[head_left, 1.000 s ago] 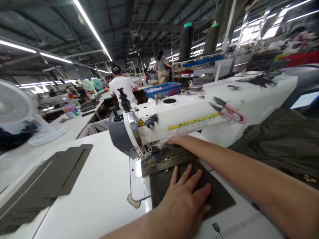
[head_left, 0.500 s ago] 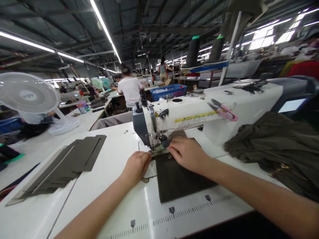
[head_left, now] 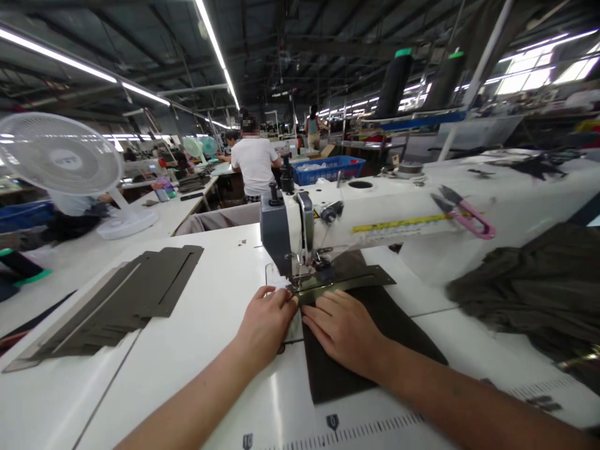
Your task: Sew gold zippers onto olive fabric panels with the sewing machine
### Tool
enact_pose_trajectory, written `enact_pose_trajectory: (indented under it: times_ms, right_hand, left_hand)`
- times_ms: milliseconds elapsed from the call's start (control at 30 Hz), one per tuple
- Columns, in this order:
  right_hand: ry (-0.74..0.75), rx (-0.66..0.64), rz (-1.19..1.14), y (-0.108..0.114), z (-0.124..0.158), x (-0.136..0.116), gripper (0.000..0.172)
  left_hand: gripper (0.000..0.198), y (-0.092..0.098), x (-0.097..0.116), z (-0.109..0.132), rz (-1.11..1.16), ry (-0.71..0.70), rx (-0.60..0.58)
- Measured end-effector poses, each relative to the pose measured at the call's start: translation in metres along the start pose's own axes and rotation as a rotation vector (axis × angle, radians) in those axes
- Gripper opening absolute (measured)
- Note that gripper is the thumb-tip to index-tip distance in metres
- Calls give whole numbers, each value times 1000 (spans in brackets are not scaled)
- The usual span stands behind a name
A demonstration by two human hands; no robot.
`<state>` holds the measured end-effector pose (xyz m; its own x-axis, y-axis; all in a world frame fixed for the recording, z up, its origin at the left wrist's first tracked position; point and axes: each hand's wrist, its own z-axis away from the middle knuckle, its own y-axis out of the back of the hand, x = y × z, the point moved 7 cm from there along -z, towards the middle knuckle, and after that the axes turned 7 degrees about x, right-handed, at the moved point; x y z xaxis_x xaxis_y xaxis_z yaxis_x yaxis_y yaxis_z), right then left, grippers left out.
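Broadly spread across the frame: white table (head_left: pixel 197 325), white sewing machine (head_left: pixel 375 215) along its far edge. Heaped at the right edge, dark olive garment (head_left: pixel 529 294); stacked near the left edge, olive cut pieces (head_left: pixel 126 297). Flat under the presser foot, olive fabric panel (head_left: pixel 370 331). Pressed open-palmed on that panel, gripping nothing, right hand (head_left: pixel 344 331); loosely curled at its left edge, left hand (head_left: pixel 265 322). Atop the machine, pink thread snips (head_left: pixel 462 209).

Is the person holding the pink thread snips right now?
No, the pink thread snips lie on top of the sewing machine, while both hands rest on the dark fabric piece.
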<state>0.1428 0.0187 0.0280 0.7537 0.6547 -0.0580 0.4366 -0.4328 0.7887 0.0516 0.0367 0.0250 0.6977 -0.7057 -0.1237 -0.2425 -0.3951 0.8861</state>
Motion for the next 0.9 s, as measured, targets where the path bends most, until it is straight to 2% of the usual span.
enact_pose_trajectory:
  times_ms: [100,267,467,900]
  right_hand:
    - [-27,67,46,0,0,4,27]
    - [-131,-82,9,-18,3,11,40]
    - [-147,-160,8,-16,1,10,42]
    - [-151,-135,-21,-22,-1,15,38]
  left_hand:
    - [19,0,3,-1,-47,-12,-4]
    - [18,2,6,-5,-81,-15,-18]
    - [12,4,11,-11,-144,-9,-29]
    - [10,-7,4,-13,-98,83,-100]
